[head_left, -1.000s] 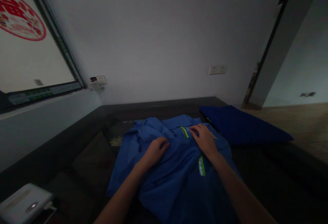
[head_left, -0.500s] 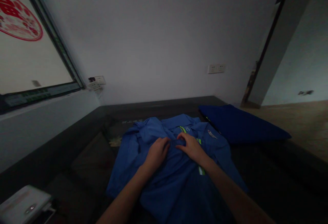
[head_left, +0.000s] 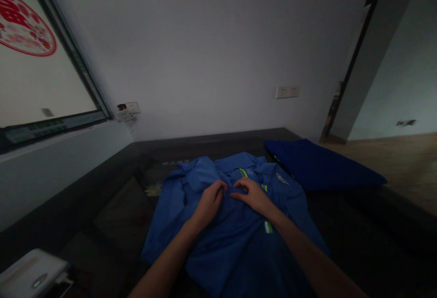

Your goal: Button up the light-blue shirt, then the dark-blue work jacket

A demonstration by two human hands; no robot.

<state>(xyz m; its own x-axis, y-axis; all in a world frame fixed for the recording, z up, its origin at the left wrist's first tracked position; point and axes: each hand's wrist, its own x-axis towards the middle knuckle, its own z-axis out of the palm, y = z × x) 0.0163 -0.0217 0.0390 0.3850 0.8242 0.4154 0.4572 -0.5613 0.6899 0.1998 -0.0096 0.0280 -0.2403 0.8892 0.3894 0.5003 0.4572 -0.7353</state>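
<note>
Both left hand and right hand just apart atop blue cloth jacket, grip unclear; collar beyond them.

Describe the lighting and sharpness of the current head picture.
Head view: dim overall, brightest at the window pane upper left; the near end of the blue garment sinks into shadow; left hand and right hand look soft, their grip unclear.

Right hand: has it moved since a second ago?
Yes: against the double socket on the wall, the right hand has shifted left and slightly down the picture, closer to the left hand.
</note>
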